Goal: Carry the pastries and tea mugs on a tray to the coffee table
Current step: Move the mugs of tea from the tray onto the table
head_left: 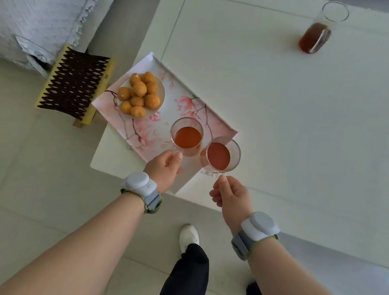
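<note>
A pink floral tray lies on the corner of a white coffee table. At the tray's far left stands a plate heaped with several round golden pastries. Two glass mugs of reddish tea are at the tray's near right end. My left hand grips the handle of the left mug, which stands on the tray. My right hand pinches the handle of the right mug, which is tilted at the tray's right edge.
A glass carafe with dark tea stands at the table's far right. A low woven stool sits on the floor left of the table, beside a white-covered sofa. My shoe and dark trouser legs are below.
</note>
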A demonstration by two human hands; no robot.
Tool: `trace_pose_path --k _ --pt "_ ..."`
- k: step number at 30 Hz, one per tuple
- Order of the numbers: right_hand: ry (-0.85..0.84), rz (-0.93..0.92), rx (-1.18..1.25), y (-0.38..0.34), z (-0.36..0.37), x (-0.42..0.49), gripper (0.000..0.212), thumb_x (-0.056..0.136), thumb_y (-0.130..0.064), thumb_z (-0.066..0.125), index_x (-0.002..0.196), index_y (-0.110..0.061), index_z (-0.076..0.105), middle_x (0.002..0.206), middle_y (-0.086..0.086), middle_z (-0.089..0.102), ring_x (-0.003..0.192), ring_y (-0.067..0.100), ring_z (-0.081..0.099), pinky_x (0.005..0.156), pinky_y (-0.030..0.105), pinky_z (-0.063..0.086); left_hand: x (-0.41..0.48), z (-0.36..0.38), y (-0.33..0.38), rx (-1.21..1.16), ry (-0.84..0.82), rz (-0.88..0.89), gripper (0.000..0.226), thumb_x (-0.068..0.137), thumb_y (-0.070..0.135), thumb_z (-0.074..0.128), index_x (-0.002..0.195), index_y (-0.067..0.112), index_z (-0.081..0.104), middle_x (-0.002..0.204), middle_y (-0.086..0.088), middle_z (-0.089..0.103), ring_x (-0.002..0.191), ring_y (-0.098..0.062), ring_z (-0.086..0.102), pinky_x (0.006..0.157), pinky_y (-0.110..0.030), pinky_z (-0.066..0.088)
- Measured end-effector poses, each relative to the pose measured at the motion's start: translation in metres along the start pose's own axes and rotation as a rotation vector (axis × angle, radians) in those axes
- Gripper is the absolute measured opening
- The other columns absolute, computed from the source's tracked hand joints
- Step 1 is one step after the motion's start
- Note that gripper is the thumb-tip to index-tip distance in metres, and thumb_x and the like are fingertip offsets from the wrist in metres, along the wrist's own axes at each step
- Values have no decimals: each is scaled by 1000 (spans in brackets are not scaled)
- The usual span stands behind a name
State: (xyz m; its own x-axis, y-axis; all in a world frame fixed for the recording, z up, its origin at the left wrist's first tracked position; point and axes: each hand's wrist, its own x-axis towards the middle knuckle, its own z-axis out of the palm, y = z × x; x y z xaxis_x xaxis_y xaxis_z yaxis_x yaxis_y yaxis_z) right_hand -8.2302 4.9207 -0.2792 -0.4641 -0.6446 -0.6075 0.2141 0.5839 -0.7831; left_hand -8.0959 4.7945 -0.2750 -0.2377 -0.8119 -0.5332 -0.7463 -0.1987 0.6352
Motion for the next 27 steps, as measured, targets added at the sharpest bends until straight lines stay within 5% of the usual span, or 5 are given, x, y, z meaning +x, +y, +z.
trace_pose_path --k 27 --pt "512 126 8 121 -497 -24 37 93 -43 37 72 -18 54 65 2 60 59 16 52 57 29 43 -122 410 252 119 -374 153 33 93 43 39 81 15 53 80 0 68 70 -17 63 70 -27 48"
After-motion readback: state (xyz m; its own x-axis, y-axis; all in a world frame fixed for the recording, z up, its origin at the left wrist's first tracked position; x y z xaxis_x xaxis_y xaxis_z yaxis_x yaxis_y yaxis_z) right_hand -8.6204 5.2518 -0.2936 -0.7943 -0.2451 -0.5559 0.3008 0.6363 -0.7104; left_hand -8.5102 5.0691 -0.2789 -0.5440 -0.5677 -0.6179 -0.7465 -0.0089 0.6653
